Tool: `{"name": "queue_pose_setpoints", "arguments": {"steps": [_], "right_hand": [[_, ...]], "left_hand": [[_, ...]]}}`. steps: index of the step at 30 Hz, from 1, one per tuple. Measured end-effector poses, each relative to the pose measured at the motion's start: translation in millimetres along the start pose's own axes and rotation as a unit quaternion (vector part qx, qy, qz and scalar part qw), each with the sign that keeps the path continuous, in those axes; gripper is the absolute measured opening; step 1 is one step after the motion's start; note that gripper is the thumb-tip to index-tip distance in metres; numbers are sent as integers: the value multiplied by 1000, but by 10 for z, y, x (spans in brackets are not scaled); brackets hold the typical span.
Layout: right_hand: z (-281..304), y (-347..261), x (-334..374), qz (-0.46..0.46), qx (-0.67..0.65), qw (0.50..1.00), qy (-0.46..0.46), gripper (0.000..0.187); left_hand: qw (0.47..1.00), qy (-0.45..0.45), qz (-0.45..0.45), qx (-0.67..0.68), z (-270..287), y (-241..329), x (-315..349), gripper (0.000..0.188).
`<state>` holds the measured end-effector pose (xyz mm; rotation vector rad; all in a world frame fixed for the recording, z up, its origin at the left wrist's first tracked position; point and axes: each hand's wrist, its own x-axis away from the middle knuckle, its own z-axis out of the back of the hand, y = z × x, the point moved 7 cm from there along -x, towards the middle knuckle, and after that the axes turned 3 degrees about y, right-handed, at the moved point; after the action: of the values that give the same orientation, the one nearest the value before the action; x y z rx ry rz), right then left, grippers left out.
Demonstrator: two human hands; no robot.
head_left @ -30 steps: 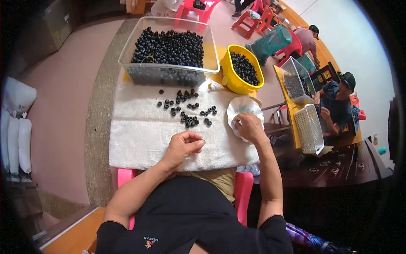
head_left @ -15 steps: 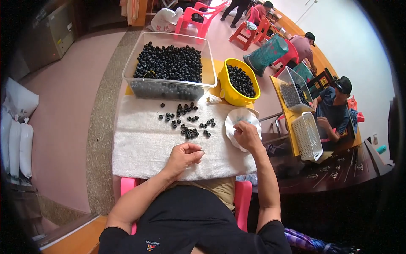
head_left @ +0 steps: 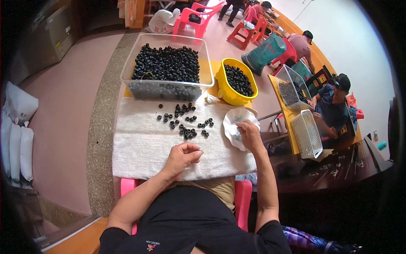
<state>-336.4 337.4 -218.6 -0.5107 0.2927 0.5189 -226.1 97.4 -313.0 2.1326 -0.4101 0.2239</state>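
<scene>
Left-hand grip is pinched nearly closed, thumb almost on forefinger, and honestly from where I'm standing I can't tell if there's anything in it. Call the sitter 6 o'clock on the towel. Right-hand grip is out at 3, fingers curled over a white wavy-edged dish. Can't make out how tight those are or what they've got, if anything.

Loose black beads are scattered from the middle up toward 12, with nothing fencing them in. They look small and round, so my bet is a dragging hand or a tug on the towel toward 6 would send a few rolling. Same tug could shift the dish, which sits close to the 3 o'clock edge, and leaning on its rim might tip it. Anything tiny and pale that slips from either grip would probably vanish on that white towel.

Clear bin at 12 and yellow tub at 1 are both loaded with beads too. A careless reach toward 1 could clip the tub and spill some.
</scene>
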Motion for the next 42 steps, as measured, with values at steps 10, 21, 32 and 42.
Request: {"name": "queue_pose_setpoints", "arguments": {"steps": [10, 21, 32, 42], "right_hand": [[75, 13, 46, -16, -39, 998, 42, 9], [-339, -191, 164, -201, -367, 908, -33, 4], [-719, -912, 247, -135, -409, 888, -160, 16], [-851, -861, 328, -164, -466, 838, -234, 15]], "left_hand": [[1000, 4, 7, -9, -10, 1, 8, 17], [1000, 11, 6, -8, 31, -22, -10, 17], [1000, -14, -5, 21, 13, -36, -32, 15], [1000, -28, -4, 12, -12, -2, 0, 16]]}}
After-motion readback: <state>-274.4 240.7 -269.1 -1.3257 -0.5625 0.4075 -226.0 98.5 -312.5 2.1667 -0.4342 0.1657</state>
